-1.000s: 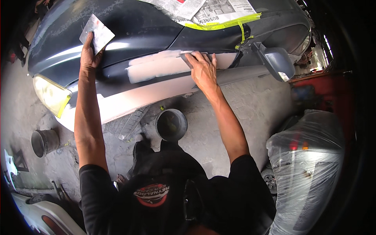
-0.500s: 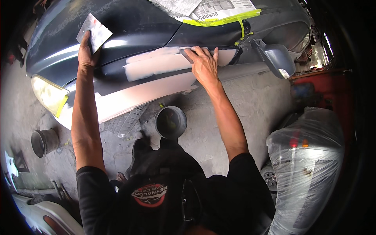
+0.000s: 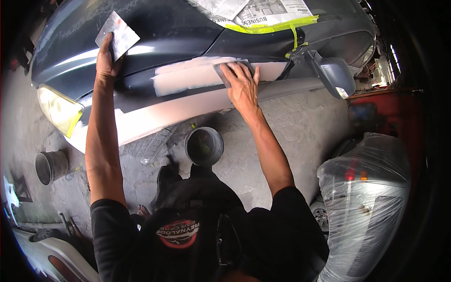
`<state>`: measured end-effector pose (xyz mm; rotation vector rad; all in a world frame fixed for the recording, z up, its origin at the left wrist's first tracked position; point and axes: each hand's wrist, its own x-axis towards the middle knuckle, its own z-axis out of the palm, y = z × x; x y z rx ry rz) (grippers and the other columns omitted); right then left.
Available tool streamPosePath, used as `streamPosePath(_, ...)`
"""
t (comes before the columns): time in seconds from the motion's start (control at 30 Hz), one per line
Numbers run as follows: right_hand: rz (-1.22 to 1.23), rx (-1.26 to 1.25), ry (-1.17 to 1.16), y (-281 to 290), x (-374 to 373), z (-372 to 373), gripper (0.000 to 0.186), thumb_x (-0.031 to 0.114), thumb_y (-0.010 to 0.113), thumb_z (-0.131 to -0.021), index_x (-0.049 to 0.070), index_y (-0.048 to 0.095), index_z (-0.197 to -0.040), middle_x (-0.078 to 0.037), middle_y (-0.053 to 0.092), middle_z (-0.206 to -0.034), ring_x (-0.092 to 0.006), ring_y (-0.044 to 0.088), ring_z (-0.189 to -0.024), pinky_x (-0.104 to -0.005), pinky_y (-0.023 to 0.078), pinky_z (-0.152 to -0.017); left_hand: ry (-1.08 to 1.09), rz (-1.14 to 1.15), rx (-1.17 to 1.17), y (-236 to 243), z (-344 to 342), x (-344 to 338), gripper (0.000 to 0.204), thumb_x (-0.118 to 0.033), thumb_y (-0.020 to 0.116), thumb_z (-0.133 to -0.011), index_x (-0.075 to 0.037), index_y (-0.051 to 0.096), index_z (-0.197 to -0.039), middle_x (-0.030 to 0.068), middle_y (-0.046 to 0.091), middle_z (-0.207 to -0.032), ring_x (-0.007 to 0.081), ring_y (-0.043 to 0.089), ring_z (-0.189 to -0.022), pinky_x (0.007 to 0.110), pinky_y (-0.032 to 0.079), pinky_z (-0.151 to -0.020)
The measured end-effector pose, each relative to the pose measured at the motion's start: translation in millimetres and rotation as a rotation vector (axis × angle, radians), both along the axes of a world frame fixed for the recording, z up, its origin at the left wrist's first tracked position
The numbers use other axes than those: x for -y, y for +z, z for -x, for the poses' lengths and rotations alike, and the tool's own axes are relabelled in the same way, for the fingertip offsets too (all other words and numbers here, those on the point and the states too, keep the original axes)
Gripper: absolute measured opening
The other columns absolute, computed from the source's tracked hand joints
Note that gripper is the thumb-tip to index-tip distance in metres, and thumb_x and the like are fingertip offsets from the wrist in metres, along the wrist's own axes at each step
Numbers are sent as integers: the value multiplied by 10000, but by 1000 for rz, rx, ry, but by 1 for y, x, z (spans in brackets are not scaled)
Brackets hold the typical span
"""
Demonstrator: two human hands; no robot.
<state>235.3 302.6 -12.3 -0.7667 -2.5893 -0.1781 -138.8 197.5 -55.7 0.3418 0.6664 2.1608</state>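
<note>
In my left hand (image 3: 108, 63) is a pale, square, flat plate (image 3: 119, 38) with a small reddish smear; the thumb lies over its face and the hand is above the dark car's hood. My right hand (image 3: 242, 84) presses a thin, dark grey flat pad (image 3: 220, 73) against a pinkish filler patch (image 3: 181, 77) on the fender. Its fingers lie spread over the pad, and I cannot make out the pad's exact kind. Below that patch, a longer pinkish band (image 3: 159, 115) runs along the car's side.
Newspaper (image 3: 272, 10) and yellow tape (image 3: 268, 27) cover the windshield edge. A side mirror (image 3: 334, 75) juts out at right. One bucket (image 3: 204, 146) stands by my feet, another (image 3: 51, 167) at left. A plastic-wrapped vehicle part (image 3: 366, 207) is at lower right.
My right hand has slid a little left along the filler patch with the pad under its fingers. My left hand still holds the plate, and the whole view has shifted slightly.
</note>
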Motion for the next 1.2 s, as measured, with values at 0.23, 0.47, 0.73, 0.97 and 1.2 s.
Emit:
streamPosePath(0.23, -49, 6, -5, 14, -10, -3, 514, -38, 559, -677, 130, 595, -1162, -45, 557, -1118, -245, 512, -1082, -658, 168, -1010, -11, 0, 16, 2, 0, -1, 331, -190, 591, -860, -10, 514, -1127, 91, 630, -1034, 201, 631, -925, 317, 498, -867)
streamPosePath(0.47, 40, 59, -51, 17, -8, 14, 434, -5, 585, -709, 118, 617, -1124, -39, 555, -1098, -243, 521, -1046, -633, 219, -1010, -29, -16, -5, 3, 2, -1, 336, -206, 602, -855, -16, 526, -1122, 83, 636, -1024, 199, 634, -915, 316, 494, -869)
streamPosePath(0.73, 26, 63, -40, 18, -3, -4, 479, -9, 580, -699, 126, 591, -1158, -41, 553, -1100, -244, 518, -1050, -635, 191, -1016, -14, 8, -23, -1, 1, -1, 337, -217, 618, -845, -19, 534, -1104, 83, 638, -1012, 193, 636, -906, 302, 505, -833)
streamPosePath(0.97, -38, -55, -7, -17, 8, 4, 481, 0, 575, -711, 159, 587, -1164, -47, 551, -1126, -244, 494, -1111, -667, 170, -1004, -19, -11, -4, -1, 3, -2, 335, -209, 614, -846, -15, 532, -1107, 83, 638, -1016, 193, 637, -910, 304, 505, -842)
streamPosePath(1.2, -108, -63, -41, -9, 4, -8, 528, -38, 577, -688, 165, 585, -1175, -38, 563, -1120, -223, 507, -1108, -672, 171, -998, -19, 8, -5, 2, 1, 1, 345, -199, 616, -843, -20, 523, -1124, 84, 634, -1025, 198, 635, -916, 303, 507, -843)
